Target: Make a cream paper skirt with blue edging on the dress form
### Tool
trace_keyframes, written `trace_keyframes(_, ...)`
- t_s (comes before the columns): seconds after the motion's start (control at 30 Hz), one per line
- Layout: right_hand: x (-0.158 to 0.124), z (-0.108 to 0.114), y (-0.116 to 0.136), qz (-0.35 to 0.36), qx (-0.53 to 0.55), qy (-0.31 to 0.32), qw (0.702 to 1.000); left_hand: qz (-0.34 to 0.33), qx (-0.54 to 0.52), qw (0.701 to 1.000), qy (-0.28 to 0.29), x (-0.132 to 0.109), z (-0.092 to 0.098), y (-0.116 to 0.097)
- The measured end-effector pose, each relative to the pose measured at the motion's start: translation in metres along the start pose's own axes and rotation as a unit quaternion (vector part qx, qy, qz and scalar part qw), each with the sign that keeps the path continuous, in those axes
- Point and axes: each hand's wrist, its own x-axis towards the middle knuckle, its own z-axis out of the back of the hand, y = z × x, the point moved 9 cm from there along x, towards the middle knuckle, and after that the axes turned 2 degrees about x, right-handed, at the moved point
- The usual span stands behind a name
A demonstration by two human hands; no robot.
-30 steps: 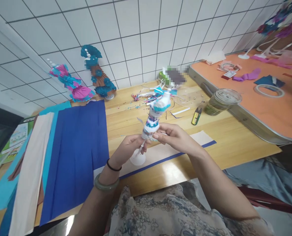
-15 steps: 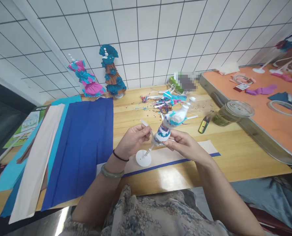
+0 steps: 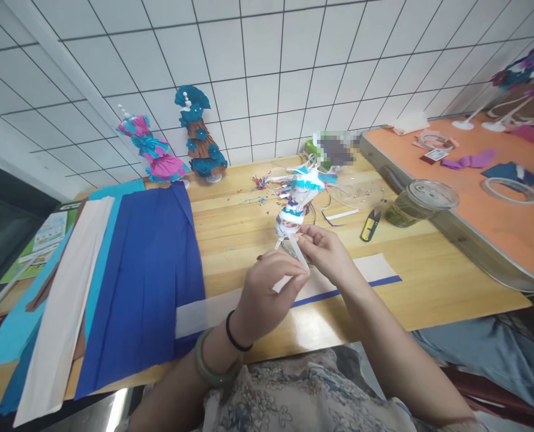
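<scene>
A small white mannequin figure (image 3: 290, 219) with turquoise and purple bands stands upright over the table in front of me. My left hand (image 3: 273, 294) pinches the lower end of a narrow white strip (image 3: 299, 255) that hangs from the figure's lower edge. My right hand (image 3: 323, 249) is closed at the figure's lower right side, its fingertips against the base of the body. The figure's round foot is hidden behind my left hand. Beneath both hands lies a long pale paper strip with a blue edge (image 3: 375, 270).
Blue (image 3: 147, 282), cream (image 3: 69, 306) and turquoise paper sheets lie left. Two dressed figures (image 3: 201, 135) stand at the back. Cuttings lie behind the hands. Yellow snips (image 3: 370, 226) and a lidded plastic cup (image 3: 422, 201) are right, beside an orange-topped surface (image 3: 469, 222).
My left hand has moved right and toward me, drawing the white strip across the figure's lower edge. The figure has turned and stands more upright. My right hand has shifted slightly left.
</scene>
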Motion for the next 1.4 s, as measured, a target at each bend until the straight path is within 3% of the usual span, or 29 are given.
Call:
trace_keyframes(0.13,-0.001,0.002,-0.007,-0.008,0.001,-0.005,1.0,-0.039,0.083,0.992,0.089,-0.01,-0.021,0.003)
trace_keyframes(0.2,-0.001,0.006,-0.007,-0.006,0.003,-0.013,1.0,-0.037,0.084,0.987,0.128,-0.015,-0.021,0.01)
trace_keyframes(0.23,-0.001,0.008,-0.006,-0.003,0.005,-0.015,1.0,-0.023,0.074,0.99,0.121,-0.015,-0.016,0.016)
trace_keyframes(0.3,-0.002,0.008,-0.004,0.001,0.01,-0.012,1.0,0.068,0.047,0.996,0.032,-0.012,0.009,0.037)
trace_keyframes(0.37,-0.004,0.004,-0.001,0.009,0.016,-0.003,1.0,0.195,-0.009,0.976,-0.098,-0.015,0.034,0.066)
trace_keyframes(0.4,-0.004,0.002,0.001,0.014,0.015,0.001,1.0,0.241,-0.04,0.962,-0.125,-0.016,0.037,0.077)
trace_keyframes(0.53,-0.008,-0.009,0.005,0.037,-0.015,0.008,0.999,0.29,-0.151,0.941,-0.086,-0.008,0.016,0.094)
trace_keyframes(0.77,-0.01,-0.017,0.007,0.045,-0.064,0.011,0.997,0.202,-0.144,0.963,-0.102,-0.003,0.01,0.091)
trace_keyframes(0.93,-0.012,-0.024,0.016,0.073,-0.148,0.039,0.985,0.144,0.053,0.981,-0.116,-0.006,0.024,0.085)
trace_keyframes(1.1,-0.01,-0.03,0.024,0.117,-0.198,0.039,0.972,0.052,0.243,0.96,-0.131,-0.003,0.037,0.07)
trace_keyframes(1.2,-0.005,-0.024,0.013,0.084,-0.203,0.002,0.976,0.0,0.301,0.943,-0.14,0.001,0.045,0.056)
trace_keyframes(1.27,-0.003,-0.021,0.006,0.068,-0.159,-0.006,0.985,-0.002,0.308,0.941,-0.144,0.005,0.052,0.05)
trace_keyframes(1.4,-0.006,-0.026,0.008,0.103,-0.059,0.013,0.993,0.059,0.257,0.956,-0.127,0.014,0.06,0.051)
